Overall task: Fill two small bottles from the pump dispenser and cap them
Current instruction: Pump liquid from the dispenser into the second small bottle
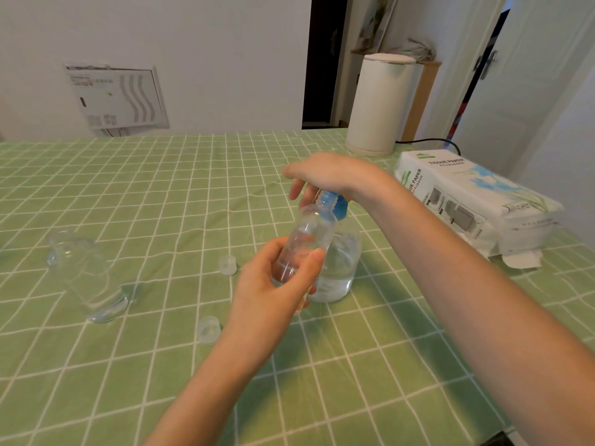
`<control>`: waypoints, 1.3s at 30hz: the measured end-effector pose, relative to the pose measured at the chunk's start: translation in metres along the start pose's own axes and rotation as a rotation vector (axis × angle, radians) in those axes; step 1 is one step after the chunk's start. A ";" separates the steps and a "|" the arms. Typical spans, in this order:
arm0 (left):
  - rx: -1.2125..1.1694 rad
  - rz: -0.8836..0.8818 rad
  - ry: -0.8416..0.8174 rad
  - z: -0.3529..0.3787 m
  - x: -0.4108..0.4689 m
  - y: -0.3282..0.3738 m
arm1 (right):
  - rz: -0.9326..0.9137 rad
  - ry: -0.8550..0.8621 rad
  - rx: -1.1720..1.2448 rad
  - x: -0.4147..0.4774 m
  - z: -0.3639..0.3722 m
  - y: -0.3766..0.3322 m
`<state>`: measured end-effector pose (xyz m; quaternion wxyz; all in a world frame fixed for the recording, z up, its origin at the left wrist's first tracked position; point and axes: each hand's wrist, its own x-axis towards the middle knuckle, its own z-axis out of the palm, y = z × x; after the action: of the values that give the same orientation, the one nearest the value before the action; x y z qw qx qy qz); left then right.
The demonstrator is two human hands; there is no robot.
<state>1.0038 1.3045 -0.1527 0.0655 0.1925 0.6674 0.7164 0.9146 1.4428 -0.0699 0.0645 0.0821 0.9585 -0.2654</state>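
Small clear plastic bottle (pixel 309 233) is gripped tilted in left hand (pixel 270 291), mouth at blue pump head (pixel 338 206) of clear round dispenser (pixel 344 262) on green checked cloth (pixel 161 194), right hand (pixel 328 173) open-fingered pressing on top: filling step, next needs steady downward pumps with mouth under spout.

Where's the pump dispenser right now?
Head view, near centre: the pump dispenser stands on the tablecloth behind the small bottle held by the left hand, under the right hand.

Head-worn wide-angle view, facing forward and down, close over the green checked tablecloth (pixel 135 194), wall (pixel 209 53) and doorway (pixel 323 59) along the top, edges seemingly lens-curved.
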 end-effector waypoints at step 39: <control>-0.006 0.019 -0.004 -0.001 0.001 0.004 | -0.065 0.061 -0.040 0.000 -0.011 -0.006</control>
<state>1.0035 1.3037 -0.1490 0.0606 0.1998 0.6635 0.7184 0.9125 1.4440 -0.0574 0.0284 0.0576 0.9673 -0.2454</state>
